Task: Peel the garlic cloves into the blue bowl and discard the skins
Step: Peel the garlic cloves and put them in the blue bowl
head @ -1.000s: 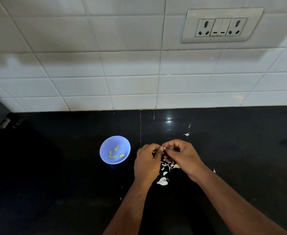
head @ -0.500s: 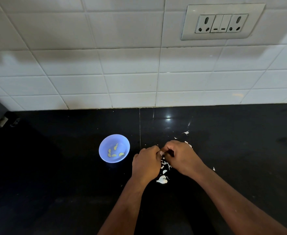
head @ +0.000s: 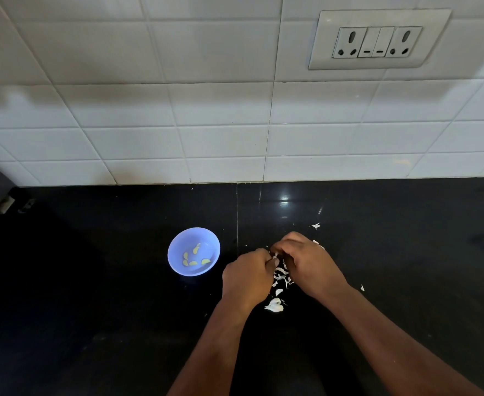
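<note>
A black counter [head: 92,310] is being viewed from above, with a white tiled wall [head: 177,110] running along its far edge. Two bare hands are being held together, low over the counter, a little right of the middle of the view. The left hand [head: 248,277] is being kept curled, its thumb and fingers pressed toward the right hand [head: 303,262], whose fingers are also being curled inward. A small pale piece, apparently a clove [head: 275,255], is being pinched where the fingertips of both hands meet; most of it is being hidden by the fingers, so its state of peeling cannot be told.

Directly under and just behind that pinch, toward the person, a loose scatter of white skins [head: 280,277] is lying on the counter. A larger white clump [head: 274,305] is lying nearer still to the person, beside the left wrist. A few stray flakes are lying beyond the right hand and to its right.

Left of the pinch, just beside the left hand but not touching it, a blue bowl [head: 177,247] is standing upright. Several yellowish peeled cloves [head: 192,262] are lying inside it.

High on the wall, above and to the right of the hands, a white socket plate [head: 379,40] is being shown.
</note>
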The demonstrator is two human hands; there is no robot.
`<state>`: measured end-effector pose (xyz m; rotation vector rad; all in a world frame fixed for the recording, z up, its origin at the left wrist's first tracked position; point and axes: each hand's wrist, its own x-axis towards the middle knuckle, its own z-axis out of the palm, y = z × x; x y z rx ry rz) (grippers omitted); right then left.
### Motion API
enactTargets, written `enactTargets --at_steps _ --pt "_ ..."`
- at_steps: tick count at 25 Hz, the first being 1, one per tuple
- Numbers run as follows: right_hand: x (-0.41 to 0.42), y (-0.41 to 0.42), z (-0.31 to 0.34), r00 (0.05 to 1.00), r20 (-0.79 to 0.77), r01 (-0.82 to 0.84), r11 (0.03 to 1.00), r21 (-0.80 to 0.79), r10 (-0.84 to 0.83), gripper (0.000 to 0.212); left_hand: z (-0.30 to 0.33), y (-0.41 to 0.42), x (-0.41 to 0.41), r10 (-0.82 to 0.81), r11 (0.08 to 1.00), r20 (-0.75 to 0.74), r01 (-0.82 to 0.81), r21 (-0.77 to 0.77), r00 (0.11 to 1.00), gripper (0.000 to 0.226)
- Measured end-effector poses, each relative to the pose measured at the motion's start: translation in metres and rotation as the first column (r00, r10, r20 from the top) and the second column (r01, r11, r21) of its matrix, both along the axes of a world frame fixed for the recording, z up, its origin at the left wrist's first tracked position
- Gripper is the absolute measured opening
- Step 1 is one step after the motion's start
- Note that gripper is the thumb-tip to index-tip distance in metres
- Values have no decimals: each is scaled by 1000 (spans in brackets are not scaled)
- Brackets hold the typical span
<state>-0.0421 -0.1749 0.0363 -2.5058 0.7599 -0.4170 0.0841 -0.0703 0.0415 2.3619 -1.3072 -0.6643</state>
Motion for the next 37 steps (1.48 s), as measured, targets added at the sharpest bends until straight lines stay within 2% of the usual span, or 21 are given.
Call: enactTargets --at_steps 2,4,6,8,11,14,16,18,22,23,24,27,29,31,33,35,37 --pt "0 2 0 993 112 41 999 1 -41 26 5 -1 1 -24 1000 123 23 12 992 27" --pt "1 0 1 981 160 101 992 70 -111 26 3 -1 1 11 1000 110 -11 5 994 26" --pt "0 -2 5 980 90 151 963 223 -175 28 -1 1 -1 78 996 -58 -80 -30 995 27" --pt "-3 -3 12 985 15 151 898 413 -172 31 -7 1 -4 94 986 -288 -129 -106 953 25" --pt "-7 2 19 983 78 83 776 625 -168 22 -8 2 -9 132 929 -547 -295 -222 826 22" --pt "-9 4 23 965 167 44 748 662 -204 14 -6 1 -11 182 851 -708 -470 -234 682 17" --pt "-8 5 24 957 175 54 732 679 -233 14 -3 0 -13 185 805 -814 -560 -195 550 12" --pt "-8 8 25 940 185 59 668 741 -288 14 0 0 -14 162 782 -871 -599 -174 464 11" --pt "-5 9 24 852 166 50 392 919 -497 16 2 3 -16 87 817 -858 -529 -229 506 12" --pt "-5 9 25 832 139 68 347 935 -537 17 1 3 -17 76 821 -858 -520 -236 509 12" --pt "-6 9 25 822 110 111 346 931 -559 18 1 3 -18 76 820 -860 -523 -235 505 12" --pt "-7 11 22 848 31 262 468 844 -530 19 -3 2 -23 137 785 -861 -584 -207 489 13" --pt "-6 16 22 853 74 214 475 853 -517 14 -7 1 -25 180 753 -849 -624 -206 498 14" --pt "-5 23 24 835 167 114 461 880 -524 19 -13 1 -27 201 735 -824 -638 -231 530 12" --pt "-3 28 22 839 231 65 511 857 -493 17 -15 1 -27 206 727 -806 -638 -253 554 11" --pt "-4 29 18 850 229 68 530 845 -475 16 -14 1 -30 199 727 -796 -630 -271 572 12" --pt "-4 27 15 857 206 67 499 864 -473 18 -12 1 -34 206 727 -778 -625 -284 593 13"
